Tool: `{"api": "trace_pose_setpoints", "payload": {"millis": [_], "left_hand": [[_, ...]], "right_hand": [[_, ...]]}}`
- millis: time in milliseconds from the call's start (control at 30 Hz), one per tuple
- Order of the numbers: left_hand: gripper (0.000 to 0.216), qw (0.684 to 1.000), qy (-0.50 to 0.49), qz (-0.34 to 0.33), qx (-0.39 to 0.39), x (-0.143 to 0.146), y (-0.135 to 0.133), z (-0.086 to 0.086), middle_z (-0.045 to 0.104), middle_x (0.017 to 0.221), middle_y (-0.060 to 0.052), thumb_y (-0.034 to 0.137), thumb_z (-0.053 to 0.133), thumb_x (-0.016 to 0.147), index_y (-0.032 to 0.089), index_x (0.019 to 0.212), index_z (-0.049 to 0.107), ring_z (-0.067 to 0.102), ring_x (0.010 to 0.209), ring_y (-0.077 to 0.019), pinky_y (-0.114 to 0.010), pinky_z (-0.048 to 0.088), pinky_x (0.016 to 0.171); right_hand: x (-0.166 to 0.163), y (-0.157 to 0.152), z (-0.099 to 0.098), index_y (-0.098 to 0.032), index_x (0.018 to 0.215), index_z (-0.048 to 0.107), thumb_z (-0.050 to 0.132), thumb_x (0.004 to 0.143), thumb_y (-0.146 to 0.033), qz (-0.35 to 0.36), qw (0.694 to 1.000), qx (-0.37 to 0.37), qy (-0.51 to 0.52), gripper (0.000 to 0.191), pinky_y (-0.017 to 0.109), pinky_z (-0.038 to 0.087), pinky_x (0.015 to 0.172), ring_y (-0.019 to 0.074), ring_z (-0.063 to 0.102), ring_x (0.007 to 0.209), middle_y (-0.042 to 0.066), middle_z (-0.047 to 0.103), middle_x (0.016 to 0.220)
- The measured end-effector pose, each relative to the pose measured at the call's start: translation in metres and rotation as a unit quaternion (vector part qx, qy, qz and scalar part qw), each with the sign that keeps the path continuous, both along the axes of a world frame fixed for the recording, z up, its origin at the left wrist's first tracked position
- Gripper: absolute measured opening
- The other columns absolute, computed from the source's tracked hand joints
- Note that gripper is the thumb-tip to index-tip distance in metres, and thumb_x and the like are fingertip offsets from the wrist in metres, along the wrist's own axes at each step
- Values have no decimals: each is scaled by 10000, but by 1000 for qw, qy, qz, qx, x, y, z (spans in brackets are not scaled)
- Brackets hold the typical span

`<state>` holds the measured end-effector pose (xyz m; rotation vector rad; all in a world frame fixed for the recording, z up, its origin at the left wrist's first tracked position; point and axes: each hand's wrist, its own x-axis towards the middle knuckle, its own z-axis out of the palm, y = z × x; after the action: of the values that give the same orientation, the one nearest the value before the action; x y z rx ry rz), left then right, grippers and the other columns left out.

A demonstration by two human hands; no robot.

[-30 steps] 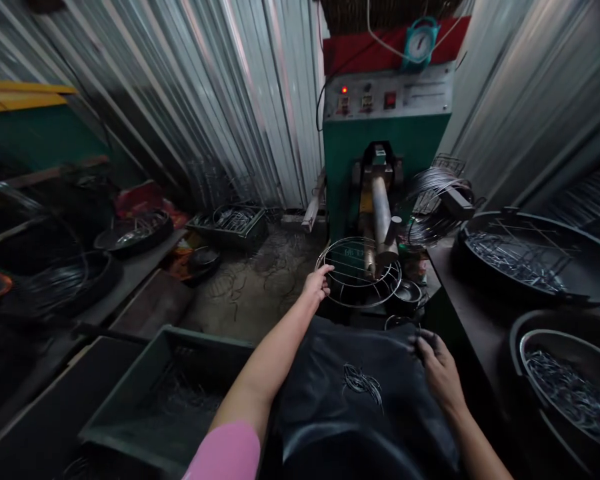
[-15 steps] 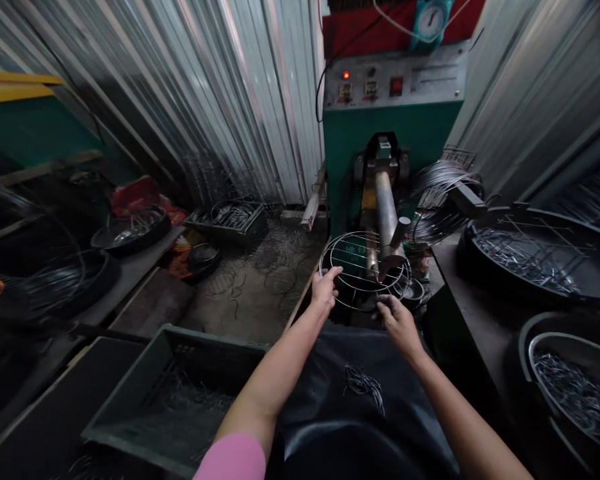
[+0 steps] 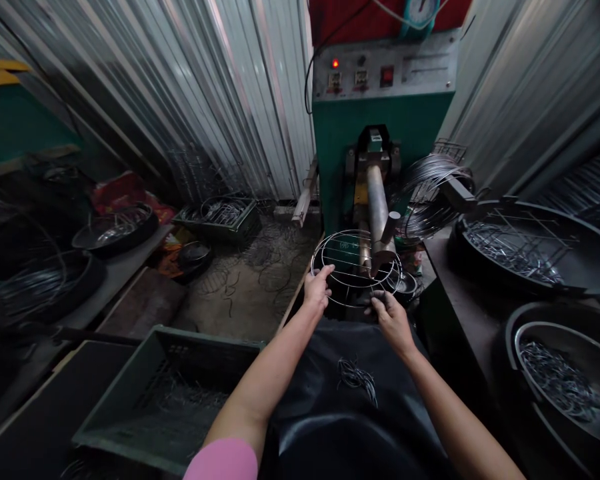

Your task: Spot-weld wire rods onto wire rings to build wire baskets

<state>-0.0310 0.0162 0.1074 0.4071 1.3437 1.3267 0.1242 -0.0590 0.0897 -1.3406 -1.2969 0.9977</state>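
Note:
My left hand (image 3: 317, 290) is closed on the left rim of a round wire rack (image 3: 343, 254), made of rings crossed by thin straight rods. The rack's near right edge lies at the metal tip (image 3: 371, 272) below the thick cylindrical arm (image 3: 379, 207) of a green machine (image 3: 380, 113). Pinched together, the fingers of my right hand (image 3: 390, 317) hold a short thin piece of wire (image 3: 371, 291) up to the rack's near edge; its lower end is hidden by the fingers. A bunch of bent wires (image 3: 356, 381) rests on the black apron (image 3: 325, 407) over my lap.
A green plastic crate (image 3: 130, 400) with wire bits stands at my left. On the right, a black pan (image 3: 570, 233) and a round tub (image 3: 525, 360) hold wire pieces. Wire coils (image 3: 430, 193) hang beside the arm. Wire rings (image 3: 275, 267) lie on the floor.
The whole view has shifted slightly, so everything sits a little further left and higher. Both hands keep their grip, and the rack stays at the machine's tip.

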Motion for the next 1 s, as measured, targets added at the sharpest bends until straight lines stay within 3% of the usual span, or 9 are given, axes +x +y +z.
{"api": "trace_pose_setpoints", "payload": {"millis": [433, 833, 1000], "left_hand": [[473, 1000, 2, 20, 8, 0, -2, 8, 298, 556, 97, 339, 770, 488, 188, 758, 411, 223, 400, -11, -155, 139, 352], [343, 997, 31, 34, -55, 8, 12, 6, 281, 534, 82, 300, 740, 543, 159, 675, 457, 239, 391, -22, -176, 154, 342], [330, 996, 27, 35, -73, 8, 11, 5, 276, 519, 81, 305, 739, 540, 155, 658, 469, 217, 386, -21, -179, 141, 334]], "right_hand": [[1, 3, 4, -181, 875, 521, 473, 800, -380, 9, 1000, 18, -3, 218, 260, 452, 593, 131, 580, 581, 34, 620, 757], [3, 21, 11, -172, 864, 521, 516, 754, -458, 2, 1000, 3, 7, 306, 261, 445, 560, 120, 558, 526, 29, 620, 722], [18, 6, 4, -165, 938, 560, 527, 764, -449, -61, 997, 7, 45, 334, 279, 471, 584, 143, 585, 582, 52, 645, 790]]}}
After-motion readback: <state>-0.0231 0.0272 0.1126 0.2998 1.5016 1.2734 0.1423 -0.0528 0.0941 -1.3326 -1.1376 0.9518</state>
